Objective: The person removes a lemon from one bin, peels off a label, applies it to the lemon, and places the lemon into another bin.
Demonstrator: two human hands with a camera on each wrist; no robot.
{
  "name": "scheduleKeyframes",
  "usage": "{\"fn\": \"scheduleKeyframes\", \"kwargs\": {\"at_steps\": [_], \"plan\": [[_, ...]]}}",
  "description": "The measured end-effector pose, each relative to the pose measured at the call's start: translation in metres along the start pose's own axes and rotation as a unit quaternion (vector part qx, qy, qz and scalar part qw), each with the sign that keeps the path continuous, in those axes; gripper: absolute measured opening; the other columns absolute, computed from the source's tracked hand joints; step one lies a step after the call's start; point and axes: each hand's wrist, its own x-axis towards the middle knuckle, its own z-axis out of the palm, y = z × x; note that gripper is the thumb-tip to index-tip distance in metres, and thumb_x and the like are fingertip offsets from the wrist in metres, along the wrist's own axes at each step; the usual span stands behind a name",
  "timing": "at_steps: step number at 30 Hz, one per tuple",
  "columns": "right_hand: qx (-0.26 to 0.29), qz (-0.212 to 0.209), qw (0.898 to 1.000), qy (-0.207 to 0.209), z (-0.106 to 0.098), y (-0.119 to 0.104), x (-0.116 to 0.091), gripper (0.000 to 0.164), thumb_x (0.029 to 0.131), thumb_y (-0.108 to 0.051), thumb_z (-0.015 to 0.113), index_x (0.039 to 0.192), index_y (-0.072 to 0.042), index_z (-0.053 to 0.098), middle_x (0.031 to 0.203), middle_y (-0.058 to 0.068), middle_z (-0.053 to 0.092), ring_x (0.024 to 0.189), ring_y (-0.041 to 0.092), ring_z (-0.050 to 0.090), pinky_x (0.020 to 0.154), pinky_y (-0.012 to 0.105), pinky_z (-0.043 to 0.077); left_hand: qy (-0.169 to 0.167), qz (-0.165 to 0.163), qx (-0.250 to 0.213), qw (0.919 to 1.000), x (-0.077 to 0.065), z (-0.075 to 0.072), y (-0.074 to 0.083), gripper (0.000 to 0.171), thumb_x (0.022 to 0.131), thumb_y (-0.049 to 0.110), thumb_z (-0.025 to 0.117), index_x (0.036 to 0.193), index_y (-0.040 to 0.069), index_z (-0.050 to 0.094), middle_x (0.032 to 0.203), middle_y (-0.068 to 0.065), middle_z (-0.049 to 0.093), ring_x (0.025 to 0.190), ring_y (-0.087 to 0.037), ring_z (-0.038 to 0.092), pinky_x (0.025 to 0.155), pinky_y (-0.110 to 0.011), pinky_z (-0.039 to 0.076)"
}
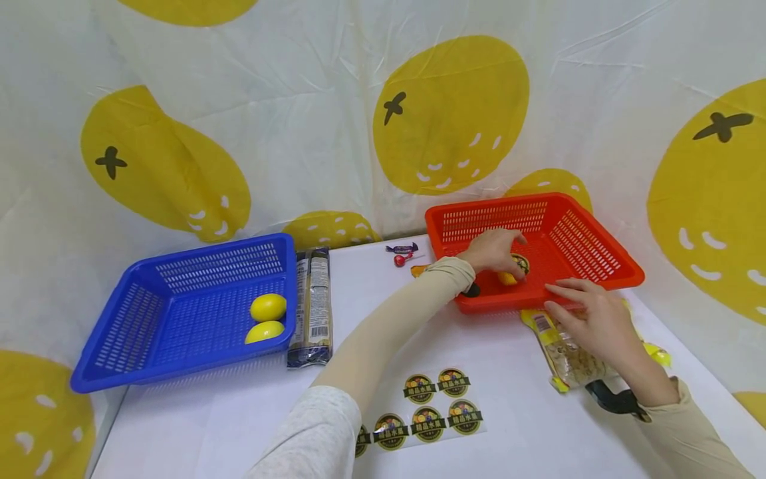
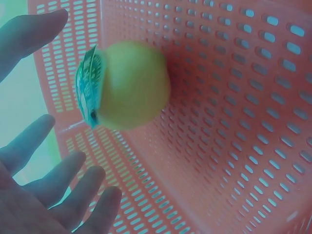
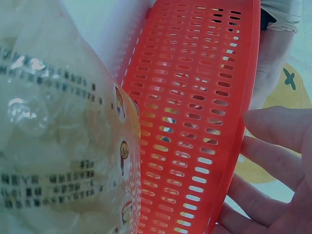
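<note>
Inside the red basket lies a lemon bearing a round black-and-gold sticker. My left hand reaches over it from the basket's left side. In the left wrist view, the fingers are spread and stand apart from the lemon, whose sticker sticks up at its edges. My right hand is at the front rim of the red basket, its fingers extended, with fingertips right at the rim in the right wrist view. Below that hand lies a clear-and-yellow food bag.
A blue basket at left holds two lemons. Beside it lies a long dark packet. A wrapped candy and a red lollipop lie near the back edge. A sheet of round stickers lies in front.
</note>
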Motion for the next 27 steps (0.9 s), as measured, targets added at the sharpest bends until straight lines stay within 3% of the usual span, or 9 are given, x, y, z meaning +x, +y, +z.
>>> {"fn": "scheduleKeyframes", "kwargs": {"at_steps": [6,11,27], "plan": [[0.003,-0.005,1.000,0.004,0.001,0.000,0.001,0.042,0.079,-0.010,0.086,0.119,-0.001,0.075,0.115,0.026,0.072,0.087,0.043,0.073,0.064,0.021,0.055,-0.002,0.005,-0.001,1.0000,-0.001,-0.001,-0.002,0.070,0.073,0.050,0.089,0.135,0.036,0.060,0.136,0.017,0.060,0.118,-0.004,0.055,0.094,-0.023,0.050],[0.009,-0.001,1.000,-0.001,0.001,-0.002,0.002,0.043,0.080,-0.010,0.085,0.121,-0.001,0.074,0.117,0.027,0.070,0.088,0.044,0.073,0.063,0.017,0.053,-0.009,0.000,-0.016,0.9998,-0.002,-0.004,-0.003,0.067,0.074,0.047,0.089,0.133,0.035,0.060,0.132,0.017,0.061,0.112,-0.004,0.055,0.094,-0.022,0.050],[0.006,0.007,1.000,-0.009,0.001,-0.002,-0.002,0.044,0.082,-0.012,0.084,0.122,0.000,0.073,0.119,0.026,0.069,0.089,0.043,0.071,0.062,0.012,0.050,0.010,0.025,-0.051,0.9983,-0.012,-0.034,-0.004,0.058,0.080,0.046,0.085,0.131,0.032,0.062,0.136,0.016,0.061,0.121,-0.003,0.055,0.104,-0.022,0.047]]}}
